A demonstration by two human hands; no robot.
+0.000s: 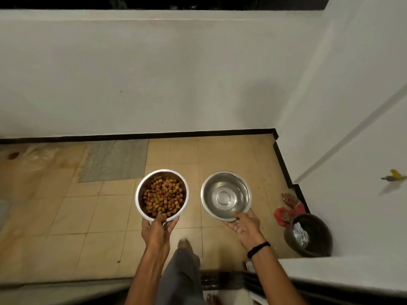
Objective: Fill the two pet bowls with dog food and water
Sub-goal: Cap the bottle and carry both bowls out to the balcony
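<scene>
A food bowl [139,201] of steel, filled with brown kibble [163,197], is grasped at its near rim by the left grip [157,230], thumb over the edge and fingers beneath. It is held over the tiled floor [88,212], well left of the dark pot [323,238]. A water bowl [208,187] with clear water [224,198] is clasped likewise by the right grip [244,226], nearer the pot. A red cloth [286,208] lies just behind the pot and a grey mat [114,160] far to its left.
</scene>
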